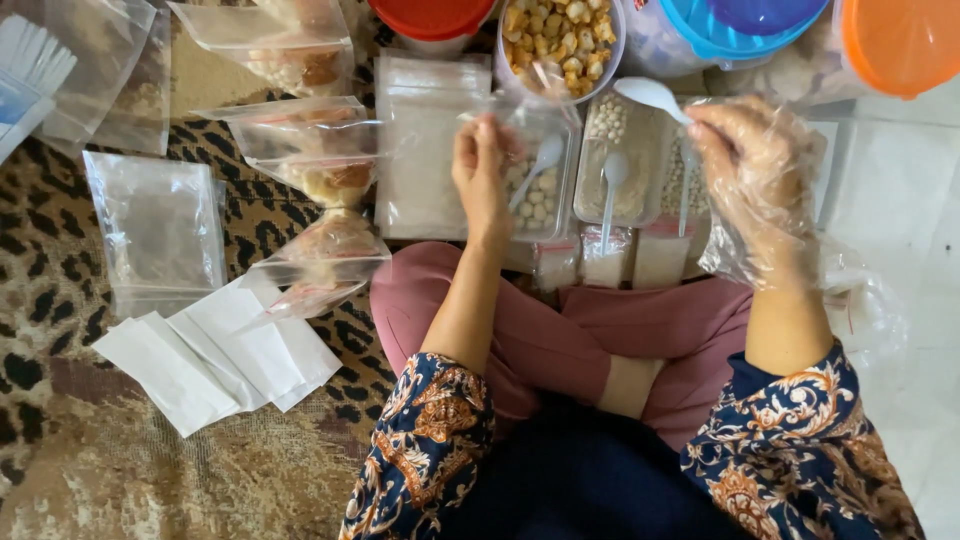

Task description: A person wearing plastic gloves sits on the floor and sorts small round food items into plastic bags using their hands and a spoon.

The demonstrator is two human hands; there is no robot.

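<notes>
My gloved right hand [752, 165] pinches the white spoon [655, 98], bowl pointing ten o'clock. My left hand [482, 175] grips a clear bag [535, 130], fingers closed on its edge.

Leopard-print rug [60, 330], pink trousers [560, 340], orange lid [900, 40], blue lid [740, 25], white spoon [650, 97]

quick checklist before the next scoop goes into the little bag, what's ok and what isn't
1. Left hand grips the small clear bag at its top: ok.
2. Bag mouth open wide enough: cannot tell, the plastic is too clear.
3. Right hand wears a plastic glove and holds the white spoon: ok.
4. Spoon loaded: cannot tell, its bowl looks bare from above.
5. Spoon over the bag: not ok, it sits to the right, above the tray of white beads.
6. Empty bags within reach on the left: ok.
</notes>
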